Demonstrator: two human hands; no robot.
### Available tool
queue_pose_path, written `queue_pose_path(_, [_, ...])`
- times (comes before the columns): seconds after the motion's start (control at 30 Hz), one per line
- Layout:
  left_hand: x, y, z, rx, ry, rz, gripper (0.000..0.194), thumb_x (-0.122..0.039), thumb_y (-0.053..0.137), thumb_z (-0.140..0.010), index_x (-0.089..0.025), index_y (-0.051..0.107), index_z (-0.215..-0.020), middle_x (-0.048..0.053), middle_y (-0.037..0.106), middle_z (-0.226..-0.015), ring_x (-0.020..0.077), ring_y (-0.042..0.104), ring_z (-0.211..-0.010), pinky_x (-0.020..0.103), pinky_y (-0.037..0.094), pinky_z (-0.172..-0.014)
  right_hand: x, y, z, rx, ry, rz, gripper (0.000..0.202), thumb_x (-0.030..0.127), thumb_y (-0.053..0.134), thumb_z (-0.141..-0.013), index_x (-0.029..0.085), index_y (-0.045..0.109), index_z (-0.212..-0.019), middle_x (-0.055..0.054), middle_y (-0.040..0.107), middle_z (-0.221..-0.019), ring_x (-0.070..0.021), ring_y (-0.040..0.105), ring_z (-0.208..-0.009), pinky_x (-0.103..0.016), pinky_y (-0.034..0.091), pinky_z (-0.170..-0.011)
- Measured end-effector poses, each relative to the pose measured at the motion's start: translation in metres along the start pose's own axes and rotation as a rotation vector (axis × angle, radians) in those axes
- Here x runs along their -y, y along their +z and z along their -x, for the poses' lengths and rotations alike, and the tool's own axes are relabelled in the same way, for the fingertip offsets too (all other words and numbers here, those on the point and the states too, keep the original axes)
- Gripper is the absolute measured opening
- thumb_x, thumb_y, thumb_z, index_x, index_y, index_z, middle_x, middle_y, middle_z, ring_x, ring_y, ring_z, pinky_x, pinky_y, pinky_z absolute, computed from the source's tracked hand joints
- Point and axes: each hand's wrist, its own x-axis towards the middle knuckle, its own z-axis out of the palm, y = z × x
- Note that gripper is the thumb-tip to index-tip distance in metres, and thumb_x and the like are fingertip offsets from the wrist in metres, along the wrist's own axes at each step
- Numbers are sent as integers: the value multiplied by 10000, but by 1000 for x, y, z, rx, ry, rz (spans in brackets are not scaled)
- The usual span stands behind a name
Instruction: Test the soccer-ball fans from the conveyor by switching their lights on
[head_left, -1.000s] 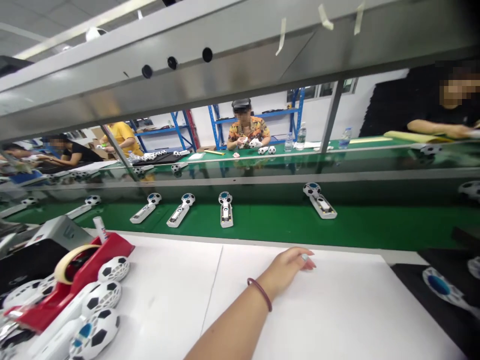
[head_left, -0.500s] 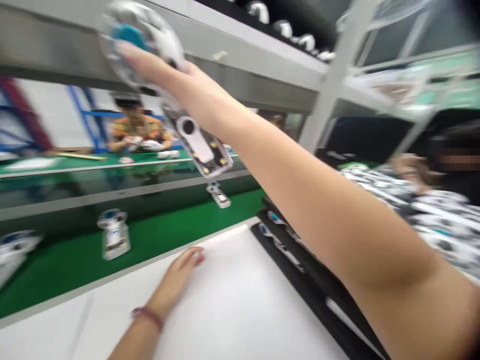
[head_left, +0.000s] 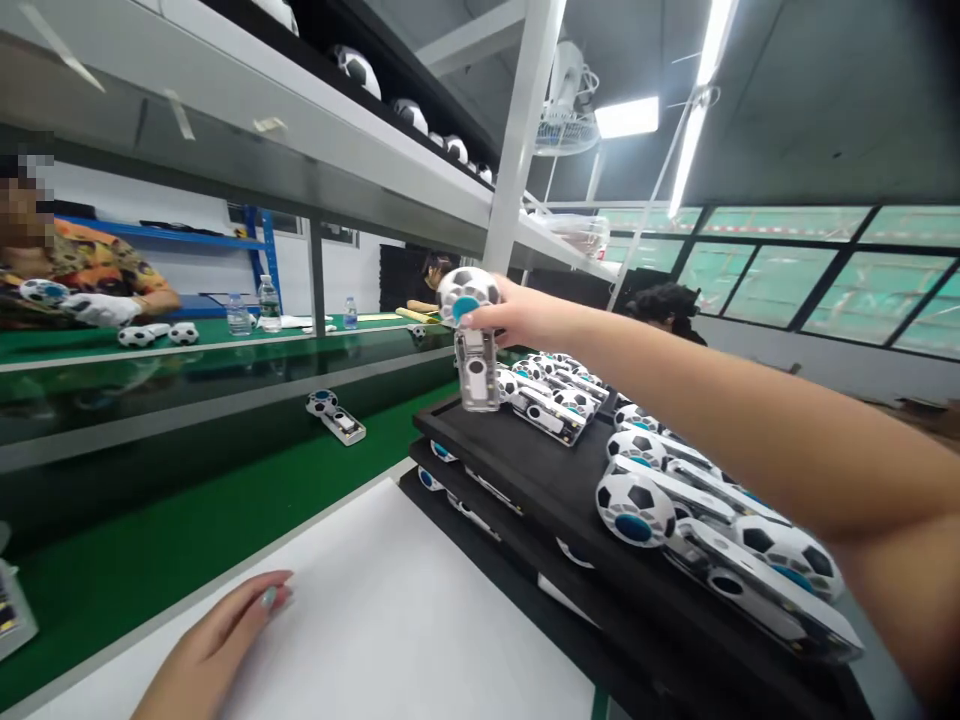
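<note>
My right hand [head_left: 517, 312] is closed around the ball end of a soccer-ball-headed device [head_left: 477, 375]. Its body, with a clear casing, hangs downward, and a blue disc shows on the ball by my thumb. The hand is above the far left corner of a black tray [head_left: 487, 430], which holds several similar devices [head_left: 637, 510]. My left hand [head_left: 217, 630] is low over the white tabletop [head_left: 390, 600], thumb and fingers drawn together, with nothing visible in them.
More black trays are stacked beneath the top one. On the green conveyor belt [head_left: 247, 520] lies another device [head_left: 336, 418]. A grey shelf [head_left: 315, 150] with soccer balls runs overhead, joined to an upright post [head_left: 517, 150]. A gloved co-worker [head_left: 112, 290] is across the belt.
My right hand has brought the device from up by the overhead shelf down and right to the tray stack. The view has swung right. My left hand remains by the white tabletop.
</note>
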Motion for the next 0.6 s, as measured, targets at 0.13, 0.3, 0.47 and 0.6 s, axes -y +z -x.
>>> queue_pose_path(0.13, [11, 0, -5, 10, 11, -15, 413, -541, 527, -678, -291, 640, -987, 3, 600, -1190, 294, 443, -1212, 453, 297, -1041, -31, -7, 20, -147, 16, 63, 717, 268, 673, -680, 291, 285, -1282, -35, 528, -1102, -190, 587, -912, -352, 538, -746])
queue_pose_path(0.3, [25, 2, -10, 10, 6, 7, 404, -533, 546, -676, -304, 622, -999, -12, 579, -1214, 281, 417, -1233, 435, 257, -1068, -48, -4, 73, -105, 123, 601, 597, 308, 665, -681, 257, 402, -1214, -37, 590, -1023, -200, 595, -834, -343, 486, -784])
queue_pose_path(0.47, [29, 0, -10, 68, -40, 65, 393, -542, 527, -701, -331, 595, -1025, -27, 614, -1157, 256, 472, -1186, 431, 276, -1064, -58, 2, 106, -85, 202, 737, 665, 432, 602, -736, 247, 332, -1315, -79, 500, -1266, -265, 560, -1043, -347, 436, -894])
queue_pose_path(0.6, [30, -4, -8, -40, 22, -11, 349, -515, 482, -751, -328, 599, -1021, -16, 646, -1100, 276, 542, -1106, 408, 426, -961, -71, 3, 116, -51, 256, 740, 687, 469, 574, -751, 246, 299, -1340, -83, 463, -1321, -272, 561, -1058, -336, 455, -864])
